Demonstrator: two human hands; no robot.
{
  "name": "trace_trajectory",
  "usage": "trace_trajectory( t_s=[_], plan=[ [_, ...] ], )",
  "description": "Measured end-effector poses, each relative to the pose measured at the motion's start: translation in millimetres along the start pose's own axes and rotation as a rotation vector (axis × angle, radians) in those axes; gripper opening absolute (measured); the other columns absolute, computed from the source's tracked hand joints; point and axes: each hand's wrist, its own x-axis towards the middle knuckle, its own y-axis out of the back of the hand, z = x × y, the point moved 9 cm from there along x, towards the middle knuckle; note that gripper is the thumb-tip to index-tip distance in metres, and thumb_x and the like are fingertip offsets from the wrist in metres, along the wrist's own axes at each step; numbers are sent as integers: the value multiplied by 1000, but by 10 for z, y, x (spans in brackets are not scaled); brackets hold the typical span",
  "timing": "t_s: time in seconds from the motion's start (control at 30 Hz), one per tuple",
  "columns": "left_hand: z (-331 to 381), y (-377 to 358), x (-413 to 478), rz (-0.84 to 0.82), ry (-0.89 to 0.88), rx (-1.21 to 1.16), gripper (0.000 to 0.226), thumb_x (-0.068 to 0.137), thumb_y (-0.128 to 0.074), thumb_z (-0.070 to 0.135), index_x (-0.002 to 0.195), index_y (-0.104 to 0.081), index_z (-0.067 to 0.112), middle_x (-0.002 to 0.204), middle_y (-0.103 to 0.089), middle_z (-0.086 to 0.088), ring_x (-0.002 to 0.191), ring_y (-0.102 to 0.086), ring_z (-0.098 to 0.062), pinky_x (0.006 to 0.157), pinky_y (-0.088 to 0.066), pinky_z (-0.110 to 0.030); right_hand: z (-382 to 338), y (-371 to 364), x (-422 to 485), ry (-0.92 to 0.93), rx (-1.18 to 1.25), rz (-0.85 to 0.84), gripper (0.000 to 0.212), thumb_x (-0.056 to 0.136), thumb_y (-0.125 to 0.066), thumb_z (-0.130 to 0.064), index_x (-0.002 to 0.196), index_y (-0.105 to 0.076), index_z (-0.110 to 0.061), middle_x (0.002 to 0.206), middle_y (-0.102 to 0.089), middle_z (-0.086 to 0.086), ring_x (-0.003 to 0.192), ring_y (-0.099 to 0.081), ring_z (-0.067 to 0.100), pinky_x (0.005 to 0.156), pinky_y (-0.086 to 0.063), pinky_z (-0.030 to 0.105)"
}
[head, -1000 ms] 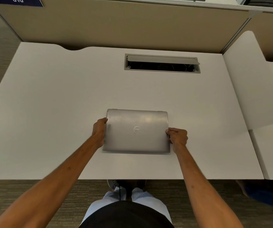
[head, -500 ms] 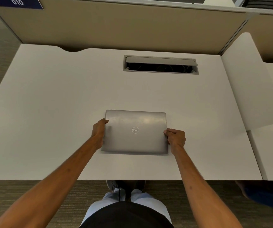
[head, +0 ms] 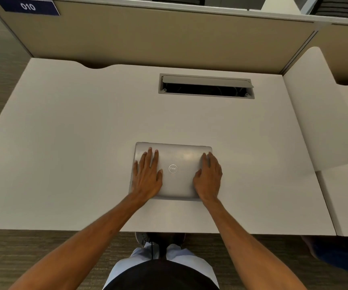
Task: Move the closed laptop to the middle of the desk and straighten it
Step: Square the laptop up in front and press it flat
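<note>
Silver closed laptop (head: 176, 181) lies under both hands' flat, spread fingers (head: 151, 156), left hand (head: 147, 176) and right hand (head: 207, 177) gripping nothing.

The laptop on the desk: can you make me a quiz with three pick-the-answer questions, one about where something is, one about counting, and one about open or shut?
1. Where does the flat silver laptop lie on the white desk?
A. near the middle, toward the front edge
B. in the far left corner
C. inside the cable slot

2. How many hands rest on its lid?
A. none
B. one
C. two

3. Is the laptop open or closed?
A. open, screen up
B. closed flat
C. half open

Answers:
1 A, it lies in front of the grey rectangular cable slot, nearer the person.
2 C, the left hand and the right hand both lie palm down on the lid.
3 B, only the lid with its round logo shows, with no screen or keys.
</note>
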Motion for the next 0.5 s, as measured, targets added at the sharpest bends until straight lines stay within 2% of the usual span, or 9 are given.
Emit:
trace_trajectory(
  t_s=[0.1, 0.27, 0.37, 0.5],
  plan=[
    [46, -3, 8, 51, -55, 47, 74, 108, -41, 37, 176, -19, 17, 185, -9, -10, 170, -20, -35, 134, -20, -61, -216, -84, 15, 139, -67, -67, 68, 94, -53, -14, 160, -38, -13, 170, -32, 10, 158, -30, 27, 129, -22, 51],
    [120, 196, 127, 211, -123, 97, 70, 114, -37, 41, 177, -13, 23, 186, -4, -3, 171, -14, -28, 136, -16, -56, -573, -228, 91, 336, -177, -151, 66, 107, -37, -43, 166, -21, -18, 176, -13, 8, 164, -12, 25, 130, -13, 56],
    [131, 254, 194, 229, -142, 148, 69, 116, -33, 44, 178, -11, 23, 186, -4, -3, 172, -11, -25, 136, -18, -55, -691, -237, 179, 347, -205, -167, 67, 109, -25, -49, 168, -13, -19, 177, -8, 7, 164, -5, 23, 131, -8, 56],
    [105, 237, 254, 218, -142, 170, 69, 116, -28, 47, 178, -9, 24, 187, -1, -4, 172, -8, -25, 136, -19, -56, -738, -245, 237, 306, -190, -177, 71, 107, -18, -56, 168, -11, -19, 177, -7, 7, 164, -4, 23, 131, -5, 55]
  ],
)
